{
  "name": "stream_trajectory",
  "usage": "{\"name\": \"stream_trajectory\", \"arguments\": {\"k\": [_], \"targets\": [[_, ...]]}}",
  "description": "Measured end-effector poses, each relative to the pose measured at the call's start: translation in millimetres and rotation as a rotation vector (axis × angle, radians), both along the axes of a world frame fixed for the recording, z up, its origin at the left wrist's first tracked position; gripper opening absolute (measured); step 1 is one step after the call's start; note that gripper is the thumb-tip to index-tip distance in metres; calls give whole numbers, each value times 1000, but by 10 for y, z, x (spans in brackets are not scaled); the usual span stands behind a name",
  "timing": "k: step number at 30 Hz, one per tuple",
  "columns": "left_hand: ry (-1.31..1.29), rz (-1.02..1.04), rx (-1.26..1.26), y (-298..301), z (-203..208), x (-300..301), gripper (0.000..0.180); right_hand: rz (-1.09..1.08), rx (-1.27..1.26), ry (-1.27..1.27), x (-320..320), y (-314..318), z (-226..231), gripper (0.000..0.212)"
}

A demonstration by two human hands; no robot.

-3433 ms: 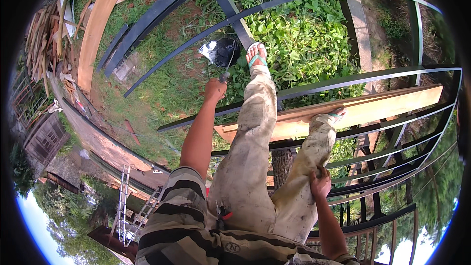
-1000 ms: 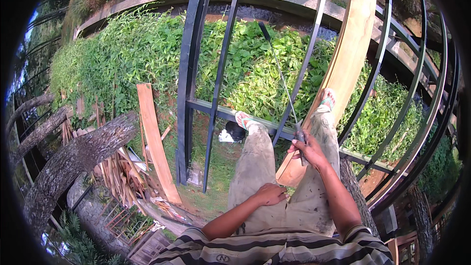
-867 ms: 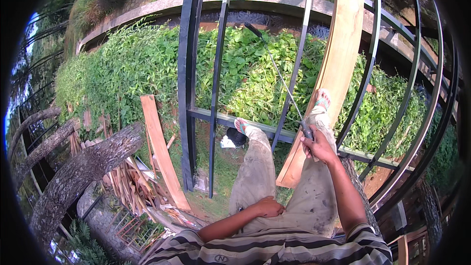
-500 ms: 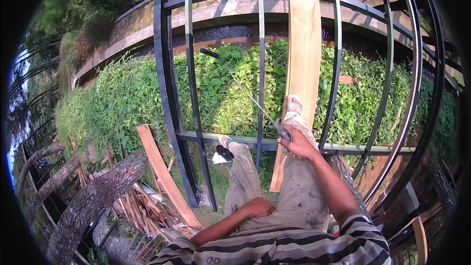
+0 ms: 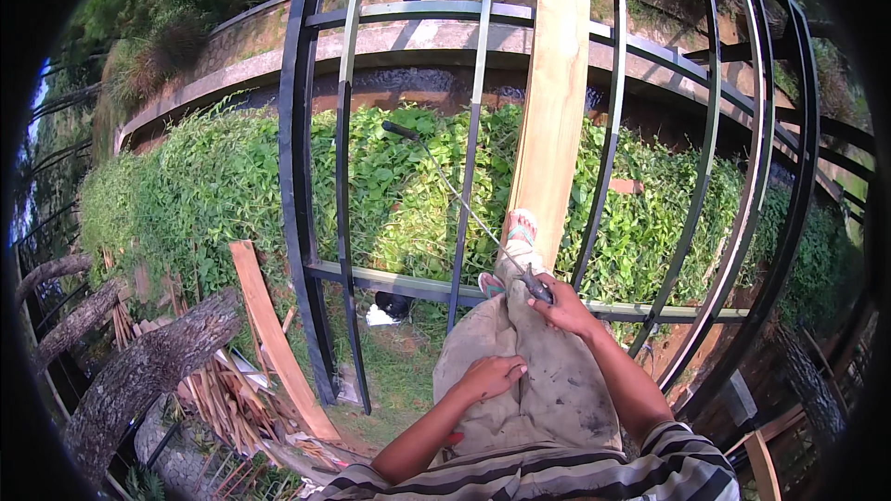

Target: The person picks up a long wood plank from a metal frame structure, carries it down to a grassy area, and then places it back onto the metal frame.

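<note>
My right hand is closed round the grey handle of a long-wired paint roller. Its thin rod slants away to the far left, ending in a small black head above the green plants. Against the thigh of my dirt-marked trousers rests my left hand, its fingers curled and nothing visible in it. One sandalled foot stands on a long wooden plank laid across a dark metal frame. My other foot is at the near crossbar.
Open gaps separate the bars, with leafy plants far below. A low wall curves behind them. Down at the left are a tree trunk, scrap wood and a leaning board. A black-and-white object lies below the crossbar.
My left-side foot has moved right, close to the other foot, and my knees are bent more. My left hand has shifted up along the trousers. The roller stays in my right hand.
</note>
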State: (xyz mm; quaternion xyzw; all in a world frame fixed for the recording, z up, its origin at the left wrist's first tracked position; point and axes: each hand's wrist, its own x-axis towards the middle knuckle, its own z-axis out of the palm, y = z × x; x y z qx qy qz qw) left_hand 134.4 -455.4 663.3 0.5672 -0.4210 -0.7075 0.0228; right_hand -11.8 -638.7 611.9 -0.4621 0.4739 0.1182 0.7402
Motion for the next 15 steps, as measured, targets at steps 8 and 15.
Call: {"name": "stream_trajectory", "arguments": {"k": [8,15], "targets": [[-212,303,37,698,-552,-427,35,-10,-124,74,190,-112,261,43],[-222,359,-51,754,-651,-394,36,-110,-215,24,361,-686,438,44]]}}
